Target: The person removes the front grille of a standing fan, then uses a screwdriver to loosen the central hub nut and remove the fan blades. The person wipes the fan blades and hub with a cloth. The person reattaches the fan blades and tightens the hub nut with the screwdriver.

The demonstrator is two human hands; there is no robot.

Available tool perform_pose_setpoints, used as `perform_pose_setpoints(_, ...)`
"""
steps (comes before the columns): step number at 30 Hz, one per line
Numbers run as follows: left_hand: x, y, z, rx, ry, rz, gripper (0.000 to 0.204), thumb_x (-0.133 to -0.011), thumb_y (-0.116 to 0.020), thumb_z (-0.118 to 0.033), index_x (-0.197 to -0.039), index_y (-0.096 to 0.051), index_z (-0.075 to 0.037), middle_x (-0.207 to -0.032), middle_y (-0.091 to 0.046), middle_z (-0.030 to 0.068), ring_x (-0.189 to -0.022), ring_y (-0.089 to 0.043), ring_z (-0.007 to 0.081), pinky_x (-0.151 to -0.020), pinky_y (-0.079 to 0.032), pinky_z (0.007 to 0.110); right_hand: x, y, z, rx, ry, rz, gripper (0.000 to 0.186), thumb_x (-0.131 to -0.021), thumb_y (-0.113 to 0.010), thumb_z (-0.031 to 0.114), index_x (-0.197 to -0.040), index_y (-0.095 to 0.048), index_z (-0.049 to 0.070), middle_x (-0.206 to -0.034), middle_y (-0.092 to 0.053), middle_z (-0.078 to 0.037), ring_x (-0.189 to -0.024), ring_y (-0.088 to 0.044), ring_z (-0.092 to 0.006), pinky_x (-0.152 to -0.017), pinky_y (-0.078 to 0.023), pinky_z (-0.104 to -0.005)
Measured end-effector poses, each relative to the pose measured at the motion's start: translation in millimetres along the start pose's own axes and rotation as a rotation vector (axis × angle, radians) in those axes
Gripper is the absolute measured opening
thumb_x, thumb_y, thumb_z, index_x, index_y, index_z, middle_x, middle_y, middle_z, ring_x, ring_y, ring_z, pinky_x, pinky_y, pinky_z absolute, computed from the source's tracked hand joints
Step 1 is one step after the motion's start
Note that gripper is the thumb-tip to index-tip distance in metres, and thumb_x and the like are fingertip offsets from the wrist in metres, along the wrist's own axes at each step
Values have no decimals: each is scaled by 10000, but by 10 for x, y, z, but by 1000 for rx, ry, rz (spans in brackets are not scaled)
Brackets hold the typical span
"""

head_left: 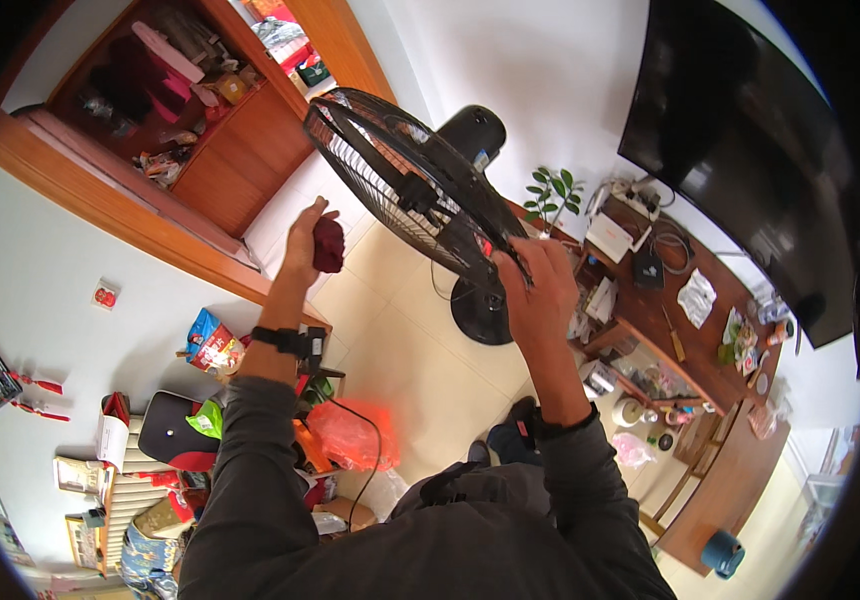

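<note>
A black standing fan [418,190] is in front of me, its round wire cage tilted and its motor housing turned toward the wall. My right hand [542,285] grips the near right rim of the cage, thumb on one side and fingers over the other. To the left of the cage, apart from it, my left hand [303,238] holds a crumpled dark red cloth [329,246] against the palm. Below the cage, the fan's round black base [481,311] rests on the tiled floor. A dark strap with a small device is around my left wrist.
At right, a wooden cabinet [685,330] carries a white box, cables and a potted plant [554,190], below a wall-mounted television [740,150]. A doorway with an orange-brown frame lies at left. Near my left forearm are a red plastic bag [355,432] and a cable.
</note>
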State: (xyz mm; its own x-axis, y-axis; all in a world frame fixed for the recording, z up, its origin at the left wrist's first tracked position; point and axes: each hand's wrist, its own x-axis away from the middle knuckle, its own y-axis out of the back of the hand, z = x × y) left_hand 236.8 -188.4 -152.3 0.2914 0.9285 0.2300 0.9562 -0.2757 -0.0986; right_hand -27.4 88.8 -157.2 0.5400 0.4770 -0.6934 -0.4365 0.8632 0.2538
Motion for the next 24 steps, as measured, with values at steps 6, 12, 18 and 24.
perform_pose_setpoints(6,-646,-283,403,292,146,84,903,-903,-512,-882,-1316,-616,-86,-946,-732,64,-704,-646,227,-612,-511,362,-100,34,-68,31,72,81,197,-885,-819,88,-1053,-736,27,-939,-691,-123,-801,-687,-305,-654,-549,-383)
perform_pose_setpoints(12,-1032,-219,614,248,143,72,959,-899,-457,-913,-1421,-569,-116,-933,-724,75,-677,-659,242,-582,-537,404,-75,18,-71,33,105,101,203,-874,-833,70,-1043,-736,16,-955,-698,-128,-782,-682,-300,-634,-544,-379)
perform_pose_setpoints(18,-1559,-40,862,282,307,180,878,-905,-427,-913,-1194,-714,-135,-892,-727,46,-643,-631,258,-490,-425,402,-40,36,44,124,-37,47,179,-923,-782,53,-1081,-702,23,-996,-693,-136,-848,-679,-318,-689,-549,-374)
perform_pose_setpoints(24,-2236,86,1167,356,419,228,705,-989,-476,-770,-1239,-693,-147,-1031,-743,94,-838,-688,293,-652,-563,450,68,-202,252,80,-318,-160,125,-978,-695,35,-1101,-680,20,-1084,-665,-121,-942,-656,-253,-776,-546,-336)
